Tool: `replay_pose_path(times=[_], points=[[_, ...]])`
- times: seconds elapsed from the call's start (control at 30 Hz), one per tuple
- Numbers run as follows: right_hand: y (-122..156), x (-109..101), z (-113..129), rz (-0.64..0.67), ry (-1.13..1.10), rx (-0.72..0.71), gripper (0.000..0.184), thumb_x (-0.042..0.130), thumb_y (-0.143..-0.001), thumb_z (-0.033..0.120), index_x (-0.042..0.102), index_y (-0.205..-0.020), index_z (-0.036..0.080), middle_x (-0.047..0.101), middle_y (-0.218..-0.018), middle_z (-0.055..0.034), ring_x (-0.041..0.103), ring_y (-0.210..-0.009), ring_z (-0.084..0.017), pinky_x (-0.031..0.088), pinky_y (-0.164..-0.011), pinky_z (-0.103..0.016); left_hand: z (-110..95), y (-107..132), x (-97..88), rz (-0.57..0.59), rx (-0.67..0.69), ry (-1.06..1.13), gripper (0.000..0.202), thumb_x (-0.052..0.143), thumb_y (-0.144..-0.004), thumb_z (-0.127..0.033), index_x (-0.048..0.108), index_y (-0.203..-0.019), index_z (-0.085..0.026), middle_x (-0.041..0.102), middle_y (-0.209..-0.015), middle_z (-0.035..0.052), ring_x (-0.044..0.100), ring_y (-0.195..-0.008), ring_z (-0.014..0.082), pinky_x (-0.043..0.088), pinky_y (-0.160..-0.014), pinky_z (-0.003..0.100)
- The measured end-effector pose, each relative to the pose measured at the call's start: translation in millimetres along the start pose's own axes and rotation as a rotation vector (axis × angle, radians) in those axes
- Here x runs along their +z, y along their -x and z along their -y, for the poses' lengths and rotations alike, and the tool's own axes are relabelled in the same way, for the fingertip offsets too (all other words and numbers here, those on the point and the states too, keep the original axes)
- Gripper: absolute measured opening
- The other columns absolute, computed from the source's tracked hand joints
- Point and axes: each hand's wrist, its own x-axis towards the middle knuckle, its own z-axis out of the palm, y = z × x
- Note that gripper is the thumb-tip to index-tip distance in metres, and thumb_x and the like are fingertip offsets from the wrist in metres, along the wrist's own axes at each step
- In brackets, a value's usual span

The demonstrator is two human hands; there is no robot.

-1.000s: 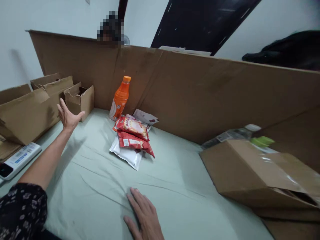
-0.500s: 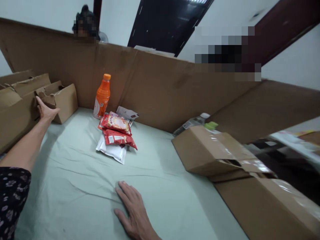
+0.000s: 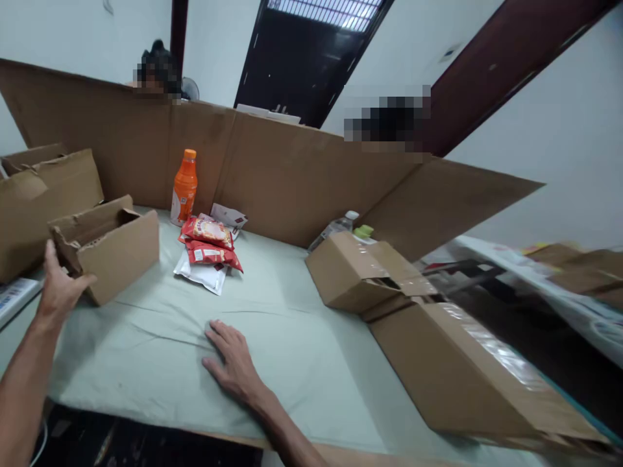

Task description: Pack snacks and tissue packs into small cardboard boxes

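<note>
At the left, my left hand (image 3: 59, 288) grips the near end of a small open cardboard box (image 3: 121, 256), thumb on one side and fingers on the other. The box stands apart from a larger cardboard box (image 3: 53, 188) behind it. My right hand (image 3: 231, 360) rests on the pale green cloth (image 3: 302, 363), open and holding nothing, fingers slightly spread. Beyond it lie two red snack packets (image 3: 211, 255) on a white packet (image 3: 200, 275). An orange bottle (image 3: 185, 188) stands upright behind them, beside a whitish packet (image 3: 230, 217).
A tall cardboard panel (image 3: 282, 175) closes off the back. Taped cardboard boxes (image 3: 452, 363) line the right side, with a clear bottle (image 3: 335, 228) and a green-capped item (image 3: 363, 231) behind them. A white box (image 3: 17, 298) lies at the left edge. Two people's heads show beyond the panel.
My left hand has pulled the small cardboard box nearer, away from the back panel and the larger box. My right hand stays flat on the cloth. The camera view has shifted.
</note>
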Motion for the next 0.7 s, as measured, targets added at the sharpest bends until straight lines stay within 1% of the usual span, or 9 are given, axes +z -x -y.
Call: replay_pose_path(times=[0.07,0.13,0.2,0.27,0.37,0.43,0.53,0.6,0.7], points=[[0.9,-5.3,-0.7,-0.077,-0.136,0.043,0.04,0.068,-0.087,0.033,0.074,-0.126,0.023,0.069,-0.14,-0.0147,0.064,-0.132,-0.032,0.049,-0.112,-0.055,-3.2,27.4,-14.3,0.15,0.037,0.037,0.122,0.077,-0.066,-0.038,0.013,-0.166,-0.009,0.035,-0.167,0.0193,0.038,-0.152,0.0398,0.033,-0.126,0.053],[1.9,-16.3,-2.0,-0.188,-0.256,0.143,0.029,0.065,-0.09,0.037,0.079,-0.111,0.024,0.077,-0.126,-0.0125,0.072,-0.119,-0.029,0.057,-0.103,-0.049,-6.5,51.3,-25.9,0.335,0.083,0.061,0.114,0.076,-0.067,-0.042,0.024,-0.165,-0.017,0.044,-0.164,0.0137,0.046,-0.148,0.0398,0.044,-0.12,0.048],[1.3,-33.7,-5.5,-0.299,-0.3,0.244,0.028,0.06,-0.092,0.04,0.081,-0.102,0.023,0.081,-0.115,-0.0117,0.076,-0.108,-0.028,0.06,-0.097,-0.046,-9.2,70.3,-31.5,0.527,0.157,0.05,0.11,0.076,-0.069,-0.041,0.027,-0.166,-0.021,0.042,-0.167,0.0115,0.043,-0.15,0.0419,0.046,-0.119,0.047],[-3.5,-55.8,-12.0,-0.375,-0.272,0.301,0.033,0.056,-0.094,0.042,0.08,-0.101,0.021,0.081,-0.11,-0.013,0.077,-0.104,-0.028,0.061,-0.094,-0.046,-11.8,83.7,-29.0,0.678,0.253,0.016,0.11,0.074,-0.074,-0.039,0.02,-0.168,-0.024,0.033,-0.171,0.0111,0.037,-0.153,0.042,0.042,-0.122,0.049],[-25.6,-89.3,-24.3,-0.41,-0.184,0.315,0.038,0.05,-0.096,0.042,0.078,-0.106,0.019,0.08,-0.113,-0.0154,0.075,-0.108,-0.029,0.059,-0.096,-0.048,-16.5,93.2,-13.8,0.753,0.354,-0.005,0.104,0.07,-0.083,-0.035,0.012,-0.169,-0.027,0.025,-0.174,0.0115,0.036,-0.154,0.0397,0.038,-0.124,0.051],[-53.6,-106.8,-31.5,-0.387,-0.116,0.297,0.038,0.049,-0.096,0.041,0.077,-0.109,0.019,0.078,-0.12,-0.0154,0.072,-0.115,-0.029,0.058,-0.097,-0.048,-19.5,94.4,-1.7,0.769,0.399,0.018,0.101,0.067,-0.086,-0.031,0.01,-0.169,-0.029,0.023,-0.174,0.0117,0.035,-0.155,0.0396,0.036,-0.124,0.053],[-115.5,-121.1,-40.2,-0.286,-0.009,0.256,0.035,0.05,-0.094,0.035,0.076,-0.113,0.021,0.074,-0.132,-0.0135,0.066,-0.125,-0.029,0.055,-0.101,-0.047,-20.6,93.9,12.8,0.781,0.46,0.068,0.103,0.068,-0.086,-0.03,0.006,-0.169,-0.033,0.021,-0.175,0.0119,0.033,-0.155,0.0421,0.035,-0.123,0.059],[-165.1,-122.0,-45.5,-0.198,0.063,0.243,0.034,0.052,-0.092,0.027,0.075,-0.117,0.022,0.071,-0.138,-0.0115,0.062,-0.13,-0.028,0.051,-0.107,-0.048,-19.2,94.2,19.2,0.782,0.48,0.08,0.105,0.068,-0.085,-0.031,0.004,-0.168,-0.036,0.021,-0.175,0.011,0.034,-0.154,0.0434,0.036,-0.121,0.062],[-236.7,-111.3,-52.8,-0.07,0.158,0.248,0.037,0.06,-0.086,0.019,0.075,-0.12,0.022,0.066,-0.145,-0.0107,0.057,-0.135,-0.03,0.043,-0.114,-0.05,-17.7,95.1,24.7,0.784,0.494,0.065,0.107,0.066,-0.085,-0.029,-0.001,-0.168,-0.039,0.021,-0.175,0.0091,0.037,-0.153,0.044,0.04,-0.119,0.065]])
